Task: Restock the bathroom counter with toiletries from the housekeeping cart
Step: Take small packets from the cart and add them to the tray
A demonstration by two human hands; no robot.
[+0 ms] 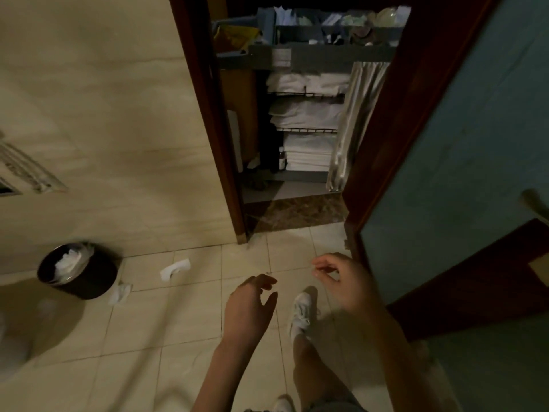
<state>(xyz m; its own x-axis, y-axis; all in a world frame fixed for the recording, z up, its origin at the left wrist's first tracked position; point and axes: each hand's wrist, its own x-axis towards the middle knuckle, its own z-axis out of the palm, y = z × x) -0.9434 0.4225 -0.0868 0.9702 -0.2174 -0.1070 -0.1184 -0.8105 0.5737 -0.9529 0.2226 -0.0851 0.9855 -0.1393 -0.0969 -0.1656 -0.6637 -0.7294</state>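
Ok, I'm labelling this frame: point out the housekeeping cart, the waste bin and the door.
housekeeping cart (326, 56), head view, grey front of its top tray
waste bin (93, 278), head view, dark side wall
door (460, 144), head view, blue-green panel

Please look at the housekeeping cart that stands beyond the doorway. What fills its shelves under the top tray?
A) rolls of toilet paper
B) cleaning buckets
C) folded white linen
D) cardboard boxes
C: under the grey top tray of the housekeeping cart, stacks of folded white linen lie one above another, with a curtain drawn aside at their right.
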